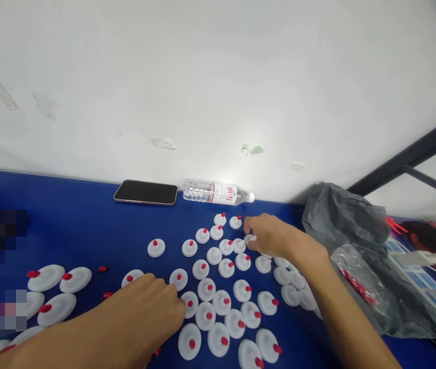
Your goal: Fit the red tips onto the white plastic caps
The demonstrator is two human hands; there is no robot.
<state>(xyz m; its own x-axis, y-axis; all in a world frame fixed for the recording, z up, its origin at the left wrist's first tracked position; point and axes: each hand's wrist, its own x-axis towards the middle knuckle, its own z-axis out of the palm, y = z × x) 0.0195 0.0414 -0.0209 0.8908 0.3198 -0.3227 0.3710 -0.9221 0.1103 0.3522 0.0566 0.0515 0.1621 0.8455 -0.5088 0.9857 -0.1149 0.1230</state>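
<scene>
Blue desk [75, 225] extends past both ends of the clear bottle [202, 191]. Grey plastic bag [341, 205] right of the bottle. Left hand [158, 302] on the bottle's near-left side, fingers curled and hidden — can't tell if it's gripping anything. Right hand [266, 234] near-right of the bottle, fingertips pinching a white disc [249, 239]. Phone [146, 193] flat, just left of the bottle. Red-tipped discs [205, 289] spread on its near side — loose red caps [102, 268] near-left of it.
</scene>
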